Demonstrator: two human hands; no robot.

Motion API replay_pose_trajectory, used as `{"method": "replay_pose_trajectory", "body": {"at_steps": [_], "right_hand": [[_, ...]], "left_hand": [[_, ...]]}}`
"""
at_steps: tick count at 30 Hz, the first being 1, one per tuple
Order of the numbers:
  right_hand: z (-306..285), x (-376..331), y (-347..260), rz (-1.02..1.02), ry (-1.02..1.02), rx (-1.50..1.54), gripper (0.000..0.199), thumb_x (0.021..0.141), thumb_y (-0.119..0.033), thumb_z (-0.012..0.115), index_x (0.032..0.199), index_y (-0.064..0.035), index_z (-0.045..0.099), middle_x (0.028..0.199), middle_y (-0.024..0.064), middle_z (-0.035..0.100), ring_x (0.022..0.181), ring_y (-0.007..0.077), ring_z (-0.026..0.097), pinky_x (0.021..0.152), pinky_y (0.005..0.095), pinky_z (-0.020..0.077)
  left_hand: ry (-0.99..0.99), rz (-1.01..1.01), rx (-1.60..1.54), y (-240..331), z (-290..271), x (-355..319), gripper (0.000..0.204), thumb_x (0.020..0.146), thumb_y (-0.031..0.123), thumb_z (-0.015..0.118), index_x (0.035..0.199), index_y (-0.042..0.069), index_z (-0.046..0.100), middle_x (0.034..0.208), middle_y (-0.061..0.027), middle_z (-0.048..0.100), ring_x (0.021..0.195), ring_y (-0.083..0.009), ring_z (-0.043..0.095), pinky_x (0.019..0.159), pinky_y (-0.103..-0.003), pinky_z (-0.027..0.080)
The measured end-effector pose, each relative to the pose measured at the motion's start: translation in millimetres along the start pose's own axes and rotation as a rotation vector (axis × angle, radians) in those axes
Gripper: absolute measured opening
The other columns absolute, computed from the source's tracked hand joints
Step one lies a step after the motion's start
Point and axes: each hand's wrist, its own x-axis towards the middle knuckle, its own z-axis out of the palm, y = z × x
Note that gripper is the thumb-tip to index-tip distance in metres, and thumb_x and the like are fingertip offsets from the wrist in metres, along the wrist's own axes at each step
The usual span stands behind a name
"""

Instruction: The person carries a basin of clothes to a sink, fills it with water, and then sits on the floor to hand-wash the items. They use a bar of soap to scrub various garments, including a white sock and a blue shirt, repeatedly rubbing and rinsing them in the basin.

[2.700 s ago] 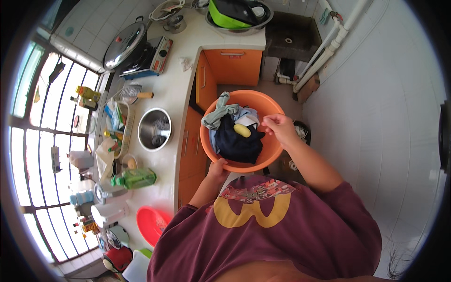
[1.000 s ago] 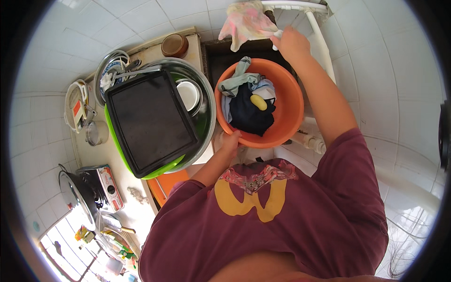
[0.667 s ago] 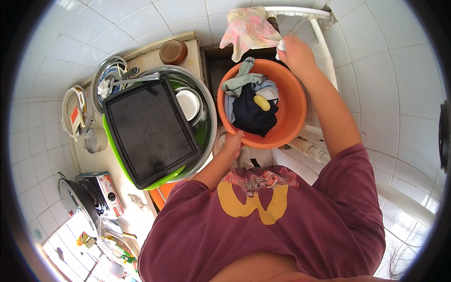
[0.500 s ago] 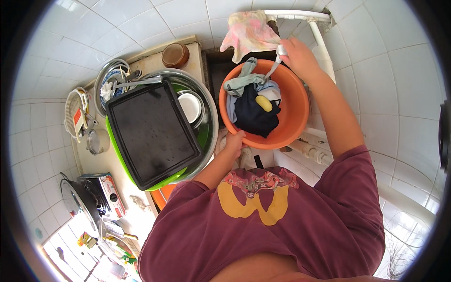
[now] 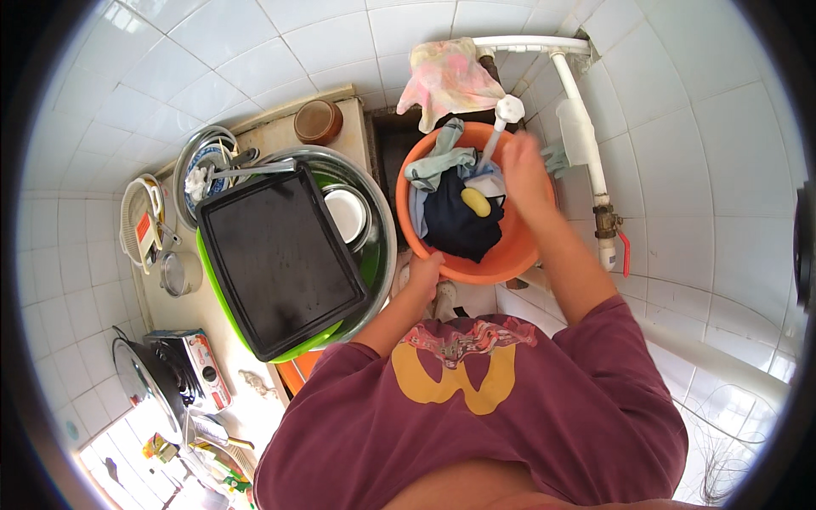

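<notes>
One soap bar (image 5: pixel 475 201) in one basin (image 5: pixel 513 246)

Basin (image 5: pixel 480 276): upper centre of frame. Clothes (image 5: pixel 450 225) in it, soap bar (image 5: pixel 476 202) on top of them. Tap (image 5: pixel 509 109) over basin's top edge, water (image 5: pixel 490 146) running down into basin. Cloth (image 5: pixel 446 81) hangs left of tap. Left hand (image 5: pixel 427 270) at basin's lower-left rim; right hand (image 5: pixel 525 166) at basin's right side, right of soap. Left of basin: large bowl (image 5: pixel 384 200) on counter (image 5: pixel 195 310), tray (image 5: pixel 280 259) across it, small bowl (image 5: pixel 346 215) right of tray. Stove (image 5: pixel 197 357) lower left.
</notes>
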Motion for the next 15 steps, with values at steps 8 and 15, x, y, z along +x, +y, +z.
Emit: {"method": "replay_pose_trajectory", "body": {"at_steps": [8, 15], "right_hand": [[86.4, -28.6, 16.0, -0.585, -0.465, -0.324, 0.064, 0.073, -0.034, 0.07, 0.128, -0.0116, 0.049, 0.125, 0.0094, 0.055, 0.116, 0.0321, 0.05, 0.098, 0.0559, 0.0326], [113.5, -46.9, 102.3, 0.142, -0.811, -0.396, 0.059, 0.076, -0.043, 0.069, 0.119, -0.0034, 0.056, 0.101, 0.0199, 0.065, 0.096, 0.0375, 0.062, 0.082, 0.0467, 0.0464]], "left_hand": [[0.027, 0.087, 0.04, -23.3, 3.5, 19.6, 0.023, 0.077, 0.005, 0.057, 0.098, 0.004, 0.049, 0.082, -0.0078, 0.054, 0.067, -0.0208, 0.057, 0.054, -0.034, 0.052], [0.161, 0.007, 0.017, -48.7, -4.7, 42.0, 0.034, 0.077, 0.006, 0.058, 0.108, 0.004, 0.046, 0.088, -0.008, 0.054, 0.074, -0.0205, 0.058, 0.057, -0.034, 0.052]]}}
